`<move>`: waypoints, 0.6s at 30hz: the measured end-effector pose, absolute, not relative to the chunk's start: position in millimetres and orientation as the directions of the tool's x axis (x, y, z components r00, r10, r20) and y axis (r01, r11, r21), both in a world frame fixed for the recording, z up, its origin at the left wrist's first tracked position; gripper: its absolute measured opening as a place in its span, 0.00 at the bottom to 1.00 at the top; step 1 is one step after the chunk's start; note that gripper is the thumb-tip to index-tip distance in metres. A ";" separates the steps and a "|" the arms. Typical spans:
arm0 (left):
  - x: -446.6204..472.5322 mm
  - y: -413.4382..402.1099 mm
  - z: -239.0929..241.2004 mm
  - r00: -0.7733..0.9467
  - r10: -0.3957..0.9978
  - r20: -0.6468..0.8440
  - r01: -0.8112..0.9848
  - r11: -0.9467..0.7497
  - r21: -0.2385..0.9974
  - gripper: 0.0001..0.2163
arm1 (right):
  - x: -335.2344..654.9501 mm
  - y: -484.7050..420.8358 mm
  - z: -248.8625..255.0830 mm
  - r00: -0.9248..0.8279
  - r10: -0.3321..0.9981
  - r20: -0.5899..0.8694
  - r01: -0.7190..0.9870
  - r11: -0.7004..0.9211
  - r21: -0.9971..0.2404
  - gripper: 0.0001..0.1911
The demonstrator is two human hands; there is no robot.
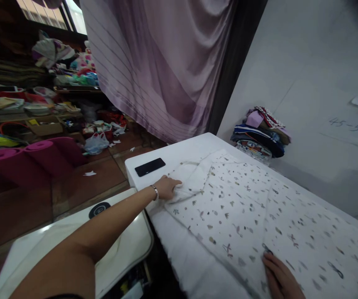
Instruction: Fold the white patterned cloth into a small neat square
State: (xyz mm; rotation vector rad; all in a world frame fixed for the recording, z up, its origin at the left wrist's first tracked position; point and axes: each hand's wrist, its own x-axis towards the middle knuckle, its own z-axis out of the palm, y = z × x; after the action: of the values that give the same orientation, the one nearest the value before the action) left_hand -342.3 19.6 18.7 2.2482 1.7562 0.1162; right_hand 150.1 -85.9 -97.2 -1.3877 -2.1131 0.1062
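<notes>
A white cloth (225, 203) printed with small leaves and other little shapes lies spread over a white-topped table. Near its far left corner part of it is folded over, showing a plainer underside. My left hand (166, 187), with a silver bracelet at the wrist, is at that folded corner, fingers curled and closed on the cloth's edge. At the lower right, my right hand (281, 276) rests at a crease running across the cloth. Its fingers are bent and close together on the fabric, and the fingertips are partly hidden.
A black phone (150, 167) lies on the white table (194, 145) beyond my left hand. A cream-coloured stool or case (129, 245) stands below my left arm. Folded clothes (259, 133) are stacked by the wall. Pink rolled mats (35, 162) and a purple curtain (166, 66) are to the left and behind.
</notes>
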 end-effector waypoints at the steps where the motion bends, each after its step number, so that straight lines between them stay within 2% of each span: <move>1: -348.6 19.2 21.0 0.242 0.962 -0.124 0.946 -0.206 0.252 0.20 | 149.9 -85.7 -96.9 -0.275 0.857 0.435 0.805 0.453 -0.383 0.14; 4: -373.1 16.8 23.2 0.176 0.979 -0.105 0.973 -0.157 0.171 0.05 | 150.7 -84.8 -96.8 -0.278 0.857 0.433 0.797 0.457 -0.395 0.13; 7: -399.5 12.7 18.4 0.083 0.992 -0.090 0.993 -0.075 0.092 0.05 | 152.5 -84.3 -98.2 -0.264 0.858 0.441 0.792 0.454 -0.408 0.13; 9: -412.3 10.0 14.2 0.017 0.993 -0.116 0.995 -0.005 0.096 0.07 | 153.7 -84.2 -99.5 -0.266 0.855 0.445 0.789 0.459 -0.409 0.14; 12: -418.9 6.7 10.4 -0.064 0.985 -0.158 0.961 0.104 0.257 0.14 | 154.8 -84.1 -99.9 -0.293 0.846 0.446 0.787 0.479 -0.390 0.14; 16: -412.7 4.1 9.2 -0.008 0.983 -0.182 0.819 0.110 0.562 0.23 | 155.2 -82.8 -99.0 -0.312 0.835 0.454 0.798 0.489 -0.351 0.13; 18: -409.7 3.3 8.3 -0.035 0.983 -0.181 0.751 0.145 0.644 0.25 | 156.3 -81.9 -100.0 -0.319 0.837 0.444 0.813 0.483 -0.326 0.14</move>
State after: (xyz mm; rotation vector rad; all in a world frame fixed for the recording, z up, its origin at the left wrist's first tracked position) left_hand -409.7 3.3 8.3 1.6575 1.8379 0.5067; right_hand 156.3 -81.9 -100.0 -1.3573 -2.1696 0.0571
